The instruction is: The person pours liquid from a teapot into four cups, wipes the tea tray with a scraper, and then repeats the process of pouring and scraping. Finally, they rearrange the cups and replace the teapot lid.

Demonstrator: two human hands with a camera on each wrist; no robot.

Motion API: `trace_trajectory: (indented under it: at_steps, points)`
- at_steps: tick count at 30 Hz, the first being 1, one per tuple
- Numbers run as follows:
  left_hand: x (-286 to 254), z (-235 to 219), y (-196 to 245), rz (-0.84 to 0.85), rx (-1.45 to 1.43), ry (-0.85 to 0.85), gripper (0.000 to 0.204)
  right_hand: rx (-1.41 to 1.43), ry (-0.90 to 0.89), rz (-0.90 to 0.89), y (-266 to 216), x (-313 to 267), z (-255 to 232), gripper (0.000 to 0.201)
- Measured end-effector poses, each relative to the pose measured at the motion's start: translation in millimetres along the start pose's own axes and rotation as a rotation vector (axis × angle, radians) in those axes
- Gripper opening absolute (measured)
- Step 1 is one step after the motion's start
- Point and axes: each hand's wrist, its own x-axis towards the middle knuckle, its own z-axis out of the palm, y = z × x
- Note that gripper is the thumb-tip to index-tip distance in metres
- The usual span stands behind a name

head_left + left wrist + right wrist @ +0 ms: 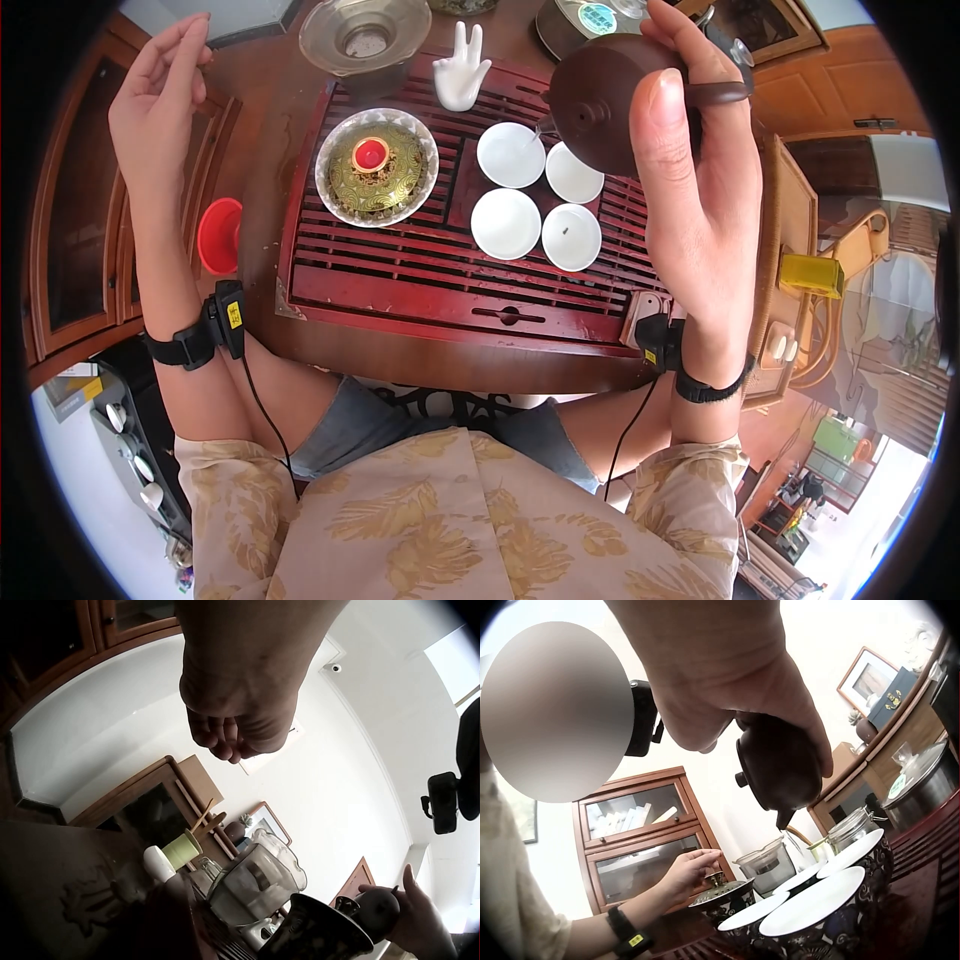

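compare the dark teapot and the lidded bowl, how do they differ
The teapot is plain dark brown, whereas the lidded bowl is patterned, with a gold-toned lid and a red-topped knob. The teapot has a spout; the lidded bowl shows none. The teapot is held up and tilted, spout down, by the right hand, while the lidded bowl sits upright on the slatted tray. Both are rounded and have a knob.

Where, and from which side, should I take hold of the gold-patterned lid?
Pinch its knob from above, probably with the free left hand: the knob rises from the centre of the domed lid, whose edge sits inside the rim of the bowl.
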Motion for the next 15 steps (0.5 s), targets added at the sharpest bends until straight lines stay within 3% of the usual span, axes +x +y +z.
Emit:
trace_trajectory:
  at_steps: [4, 7, 15]
  points:
    - [1, -1, -2, -0.001, -0.009, -0.005, 0.032, -0.042, -0.005, 0.047, -12, 2, 1, 0.070]
    - [1, -1, -2, -0.003, -0.002, -0.005, 0.032, -0.066, -0.016, -0.072, 7, 0, -2, 0.070]
    - [1, -1, -2, 0.001, 0.002, -0.003, 0.033, -0.044, -0.034, -0.099, 10, 0, -1, 0.073]
